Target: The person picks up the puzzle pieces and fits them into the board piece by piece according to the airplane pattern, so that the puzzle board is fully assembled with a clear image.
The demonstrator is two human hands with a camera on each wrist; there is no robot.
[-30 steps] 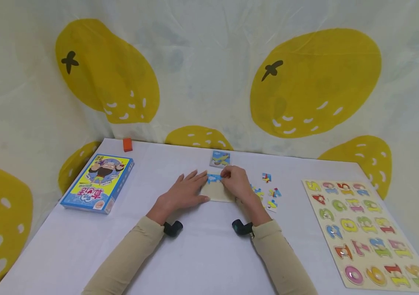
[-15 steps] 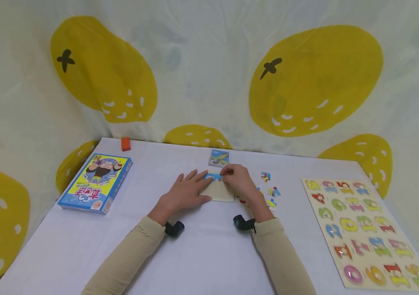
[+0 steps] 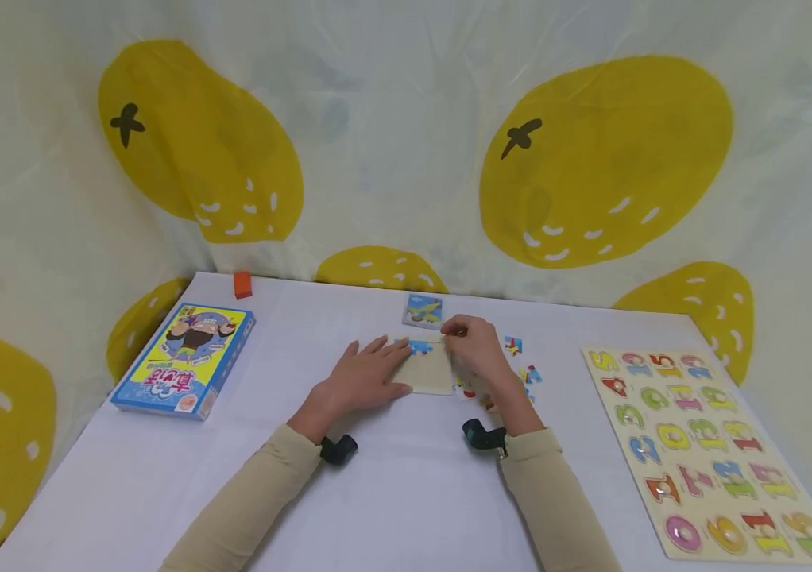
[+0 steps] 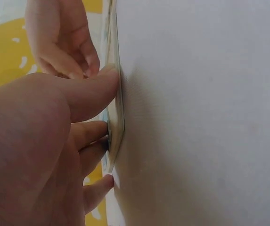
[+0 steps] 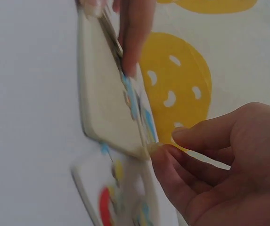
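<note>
A pale wooden board (image 3: pixel 429 375) lies mid-table with blue puzzle pieces (image 3: pixel 420 347) along its far side. My left hand (image 3: pixel 370 380) rests across its left part, fingers spread; in the left wrist view its thumb presses on the edge of the board (image 4: pixel 119 108). My right hand (image 3: pixel 480 349) is at the far right corner. The right wrist view shows that hand (image 5: pixel 233 155) with its index finger at the corner of the board (image 5: pixel 106 89), thumb tip apart, no piece visible between them. Loose pieces (image 3: pixel 513 345) lie to the right, some partly hidden by the right wrist.
Behind the board lies a small picture tile (image 3: pixel 423 311). A blue and yellow box (image 3: pixel 187 357) and an orange block (image 3: pixel 242 284) are on the left. On the right lies a large number board (image 3: pixel 706 445). A patterned cloth hangs behind the table.
My right hand has shifted slightly right, from above the blue pieces to the board's corner, uncovering more of that row. My left hand stays on the board.
</note>
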